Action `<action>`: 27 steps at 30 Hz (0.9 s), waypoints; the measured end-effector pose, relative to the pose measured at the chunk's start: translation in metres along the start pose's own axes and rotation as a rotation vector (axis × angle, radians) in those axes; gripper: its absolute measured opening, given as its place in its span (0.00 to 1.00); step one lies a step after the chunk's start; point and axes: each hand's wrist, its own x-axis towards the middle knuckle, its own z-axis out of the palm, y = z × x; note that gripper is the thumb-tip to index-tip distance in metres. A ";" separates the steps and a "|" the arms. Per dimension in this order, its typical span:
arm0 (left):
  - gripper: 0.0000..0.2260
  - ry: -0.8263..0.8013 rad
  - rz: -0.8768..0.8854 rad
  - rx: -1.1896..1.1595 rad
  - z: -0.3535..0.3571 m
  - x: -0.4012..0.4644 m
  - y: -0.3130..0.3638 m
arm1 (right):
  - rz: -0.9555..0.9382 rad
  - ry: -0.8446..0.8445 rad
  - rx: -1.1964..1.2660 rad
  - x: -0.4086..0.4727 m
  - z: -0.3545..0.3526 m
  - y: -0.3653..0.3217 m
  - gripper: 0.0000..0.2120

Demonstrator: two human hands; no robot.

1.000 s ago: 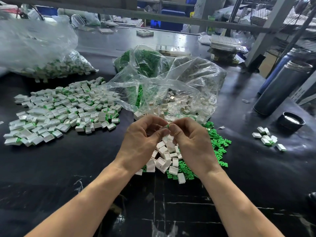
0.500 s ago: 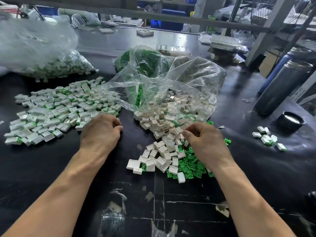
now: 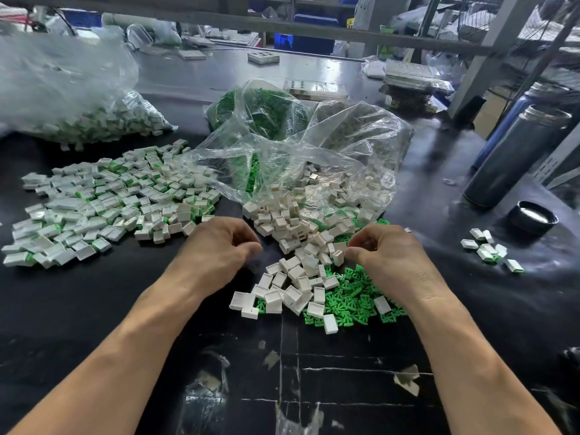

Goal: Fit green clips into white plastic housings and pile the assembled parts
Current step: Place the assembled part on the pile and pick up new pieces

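Note:
A broad pile of assembled white-and-green parts (image 3: 103, 199) lies at the left of the black table. At the centre, loose white housings (image 3: 298, 271) spill from a clear bag over a heap of green clips (image 3: 351, 302). My left hand (image 3: 219, 246) hovers between the two piles, its fingers curled with the thumb against the fingertips; nothing shows in it. My right hand (image 3: 392, 262) is at the right edge of the loose housings. Its thumb and forefinger pinch one white housing (image 3: 338, 257).
An open clear bag of housings (image 3: 345, 158) and a bag of green clips (image 3: 260, 108) sit behind the hands. A full bag of assembled parts (image 3: 78, 98) is far left. At the right stand a dark flask (image 3: 518, 152), its cap (image 3: 533, 219) and several assembled parts (image 3: 489, 251).
My hands parted after working together at the centre. The left hand went to the assembled pile and has now swung back toward the centre. The right hand dropped onto the loose housings.

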 end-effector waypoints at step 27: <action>0.04 -0.114 0.038 0.067 0.014 -0.013 0.019 | -0.010 -0.120 -0.040 -0.010 -0.002 -0.009 0.05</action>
